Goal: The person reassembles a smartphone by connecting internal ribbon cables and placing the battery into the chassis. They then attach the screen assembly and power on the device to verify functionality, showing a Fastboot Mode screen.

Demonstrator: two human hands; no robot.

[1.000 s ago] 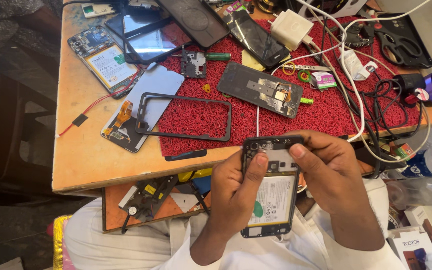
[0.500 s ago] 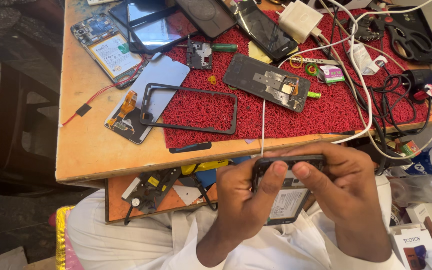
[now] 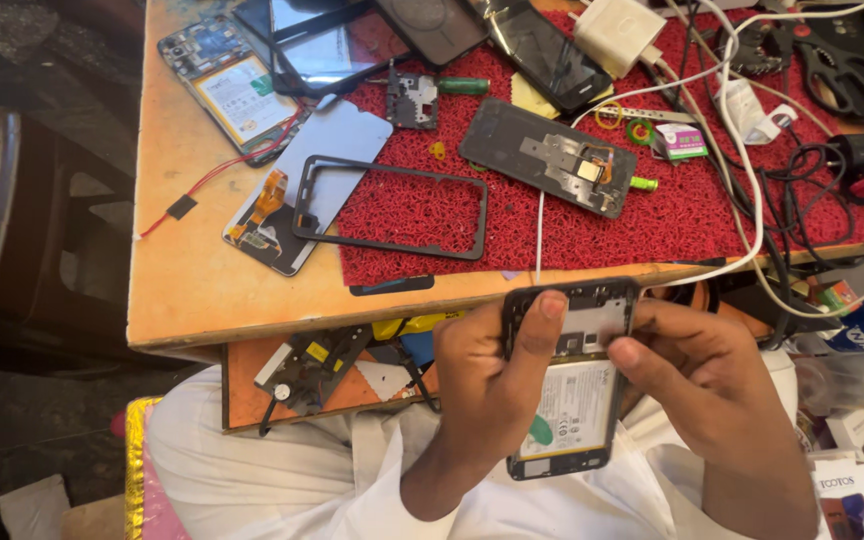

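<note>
I hold the opened phone [image 3: 572, 385] over my lap, just below the desk [image 3: 192, 290] edge, its white battery facing up. My left hand [image 3: 482, 385] curls closed around its left side, forefinger pressing the top. My right hand [image 3: 697, 375] clamps the right edge, thumb on the board.

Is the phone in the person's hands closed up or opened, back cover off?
Opened. The phone shows its bare battery and circuit board, with no back cover, gripped by the left hand and right hand.
</note>
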